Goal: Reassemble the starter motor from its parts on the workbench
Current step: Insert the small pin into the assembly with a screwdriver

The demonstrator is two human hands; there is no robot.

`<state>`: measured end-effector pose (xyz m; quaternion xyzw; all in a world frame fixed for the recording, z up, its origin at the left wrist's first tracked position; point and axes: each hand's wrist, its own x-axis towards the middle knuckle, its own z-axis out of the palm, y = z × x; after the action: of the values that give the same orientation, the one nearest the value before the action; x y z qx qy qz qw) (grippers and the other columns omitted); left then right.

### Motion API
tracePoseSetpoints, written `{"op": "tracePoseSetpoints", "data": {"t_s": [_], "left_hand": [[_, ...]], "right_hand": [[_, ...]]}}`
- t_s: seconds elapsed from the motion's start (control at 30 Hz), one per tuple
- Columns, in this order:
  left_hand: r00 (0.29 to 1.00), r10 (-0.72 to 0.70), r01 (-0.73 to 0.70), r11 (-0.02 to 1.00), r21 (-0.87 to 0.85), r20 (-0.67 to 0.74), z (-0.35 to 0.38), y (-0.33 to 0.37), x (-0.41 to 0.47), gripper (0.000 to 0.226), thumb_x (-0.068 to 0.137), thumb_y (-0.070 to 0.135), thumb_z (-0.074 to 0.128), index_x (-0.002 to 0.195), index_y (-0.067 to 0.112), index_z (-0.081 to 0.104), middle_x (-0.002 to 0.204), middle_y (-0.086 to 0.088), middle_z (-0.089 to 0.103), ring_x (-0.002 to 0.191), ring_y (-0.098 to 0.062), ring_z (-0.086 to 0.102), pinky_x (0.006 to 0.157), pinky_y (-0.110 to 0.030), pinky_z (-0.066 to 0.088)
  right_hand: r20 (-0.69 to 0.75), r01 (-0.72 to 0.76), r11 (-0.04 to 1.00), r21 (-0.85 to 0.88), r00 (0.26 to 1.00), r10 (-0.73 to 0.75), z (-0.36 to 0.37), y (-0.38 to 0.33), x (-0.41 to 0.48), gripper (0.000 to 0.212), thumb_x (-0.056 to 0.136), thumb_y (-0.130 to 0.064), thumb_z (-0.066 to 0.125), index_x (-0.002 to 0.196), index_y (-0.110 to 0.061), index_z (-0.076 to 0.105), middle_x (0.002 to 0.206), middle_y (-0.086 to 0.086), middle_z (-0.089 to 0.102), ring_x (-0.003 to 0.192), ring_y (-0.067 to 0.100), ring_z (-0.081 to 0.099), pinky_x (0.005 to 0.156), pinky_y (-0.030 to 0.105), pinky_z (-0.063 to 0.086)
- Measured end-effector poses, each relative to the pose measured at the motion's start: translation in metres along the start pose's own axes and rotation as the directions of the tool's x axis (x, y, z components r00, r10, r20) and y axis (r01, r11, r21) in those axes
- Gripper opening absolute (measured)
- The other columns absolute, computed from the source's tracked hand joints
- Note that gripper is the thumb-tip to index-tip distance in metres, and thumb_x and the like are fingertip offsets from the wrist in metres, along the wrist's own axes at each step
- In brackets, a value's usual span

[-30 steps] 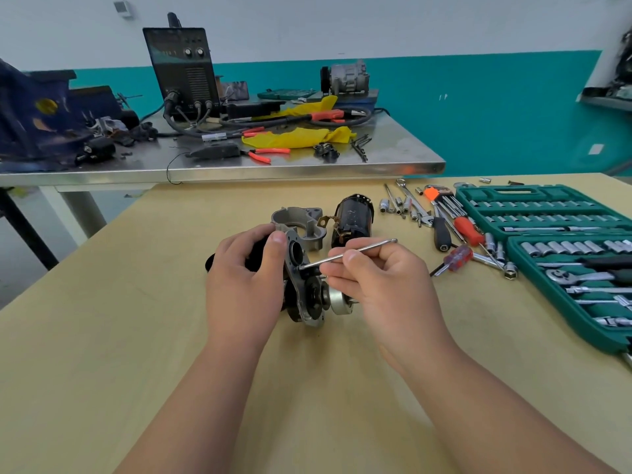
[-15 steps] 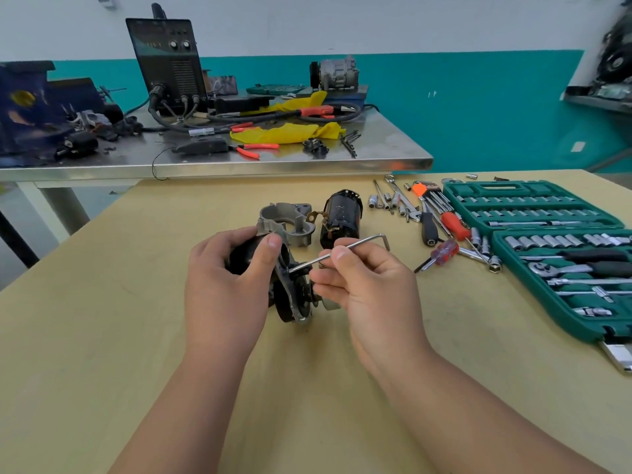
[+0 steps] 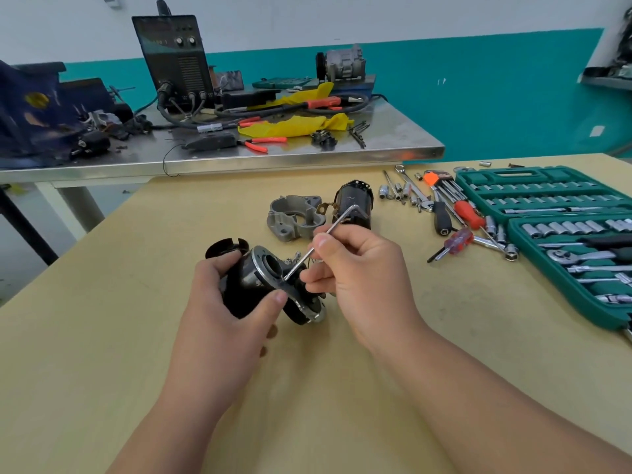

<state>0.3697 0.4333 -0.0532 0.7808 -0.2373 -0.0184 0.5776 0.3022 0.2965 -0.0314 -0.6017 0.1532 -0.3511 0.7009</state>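
**A:** Quick one, left hand (image 3: 232,302)?

**B:** You've got it curled round the black motor body (image 3: 246,285). The fingers wrap the far left side and your thumb tip presses the near edge of the silver flange (image 3: 265,268). The body sits tilted in that grip, its flanged end facing right toward your other hand. (Can't tell whether its low end touches the workbench (image 3: 102,336).)

**A:** Right hand (image 3: 359,278)?

**B:** You're pinching an L-shaped hex key (image 3: 330,229) mid-shaft, thumb on top and fingertips curled under. The short bent leg sticks out on the far side of your thumb. The long leg slants down to the left, with its tip on the flange beside the round bore, just right of your left thumb.

**A:** So the motor is where, relative to both?

**B:** Between them, centre of the bench, near you. It's held in your left hand, and from the right only the key's tip reaches it.

**A:** Loose parts?

**B:** A grey cast end housing (image 3: 294,217) lies just beyond your right hand, with a black cylindrical part (image 3: 355,200) just to its right. Both lie on the bench, apart from either hand.

**A:** Tools?

**B:** Screwdrivers (image 3: 460,239) and loose sockets are farther right. An open green socket set (image 3: 547,213) is at the right edge.
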Motion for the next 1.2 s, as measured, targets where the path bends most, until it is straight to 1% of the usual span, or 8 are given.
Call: {"op": "tracePoseSetpoints", "data": {"t_s": [0.23,0.4,0.57,0.73,0.83,0.97,1.1,1.2], "left_hand": [[0.993,0.057,-0.018,0.933,0.358,-0.099,-0.012,0.002,-0.017,0.045,0.059,0.055,0.082,0.087,0.048,0.048,0.055,0.019,0.051,0.053,-0.002,0.051,0.046,-0.024,0.029],[0.992,0.125,-0.123,0.893,0.433,0.024,-0.010,-0.006,-0.016,0.050,0.057,0.060,0.076,0.091,0.047,0.041,0.088,0.024,0.056,0.078,-0.002,0.055,0.061,-0.023,0.038],[0.925,0.308,-0.363,0.889,0.278,0.222,-0.001,0.002,-0.007,0.048,0.071,0.055,0.068,0.107,0.065,0.037,0.112,0.037,0.047,0.108,0.020,0.044,0.084,0.001,0.033],[0.812,0.503,-0.576,0.775,0.260,0.298,0.009,-0.002,-0.006,0.018,0.080,0.034,0.071,0.094,0.024,0.068,0.100,0.013,0.063,0.093,-0.010,0.060,0.078,-0.028,0.049],[0.712,0.633,-0.702,0.629,0.334,0.304,0.015,-0.006,-0.011,0.030,0.083,0.038,0.059,0.084,0.011,0.070,0.097,0.001,0.068,0.086,-0.022,0.065,0.073,-0.036,0.054],[0.693,0.665,-0.718,0.601,0.352,0.278,0.019,-0.010,-0.009,0.020,0.082,0.029,0.068,0.078,0.010,0.072,0.095,-0.001,0.068,0.081,-0.026,0.064,0.072,-0.041,0.054],[0.651,0.678,-0.756,0.542,0.367,0.340,0.019,-0.016,-0.007,0.023,0.083,0.033,0.061,0.078,0.015,0.074,0.097,-0.002,0.068,0.082,-0.027,0.064,0.072,-0.046,0.054],[0.621,0.676,-0.781,0.492,0.384,0.397,0.019,-0.016,-0.009,0.025,0.083,0.035,0.058,0.078,0.017,0.075,0.098,-0.002,0.067,0.084,-0.028,0.064,0.073,-0.046,0.054]], "right_hand": [[0.060,0.072,0.975,-0.209,0.996,-0.060,0.006,0.000,-0.009,0.014,0.092,-0.014,0.063,0.079,-0.016,0.065,0.055,0.000,0.066,0.050,0.010,0.066,0.052,0.025,0.056],[0.088,0.113,0.950,-0.291,0.992,-0.091,0.002,-0.004,-0.013,0.016,0.090,-0.017,0.068,0.075,-0.021,0.063,0.058,0.001,0.068,0.049,0.006,0.065,0.050,0.018,0.052],[0.141,0.179,0.919,-0.350,0.980,-0.137,-0.008,-0.002,-0.023,0.019,0.089,-0.016,0.069,0.073,-0.024,0.061,0.059,-0.003,0.068,0.052,0.005,0.065,0.051,0.016,0.051],[0.193,0.200,0.912,-0.359,0.972,-0.137,-0.023,0.000,-0.029,0.027,0.088,-0.016,0.069,0.067,-0.032,0.061,0.064,-0.004,0.069,0.060,0.009,0.067,0.057,0.025,0.055],[0.221,0.201,0.867,-0.456,0.969,-0.108,-0.029,0.004,-0.035,0.017,0.083,-0.026,0.069,0.070,-0.035,0.062,0.071,-0.005,0.069,0.067,0.014,0.067,0.067,0.040,0.058],[0.188,0.207,0.854,-0.477,0.973,-0.130,-0.043,0.003,-0.038,0.020,0.085,-0.020,0.072,0.083,-0.037,0.061,0.079,-0.015,0.070,0.069,0.003,0.065,0.067,0.015,0.048],[0.386,0.483,0.551,-0.680,0.875,-0.291,-0.068,-0.012,-0.043,0.014,0.088,-0.030,0.062,0.098,-0.038,0.059,0.081,-0.020,0.066,0.073,0.005,0.058,0.064,0.016,0.044],[0.613,0.610,0.168,-0.774,0.789,-0.044,-0.077,-0.015,-0.045,0.022,0.097,-0.036,0.047,0.113,-0.028,0.060,0.109,-0.012,0.058,0.092,0.011,0.058,0.075,0.033,0.048]]}}
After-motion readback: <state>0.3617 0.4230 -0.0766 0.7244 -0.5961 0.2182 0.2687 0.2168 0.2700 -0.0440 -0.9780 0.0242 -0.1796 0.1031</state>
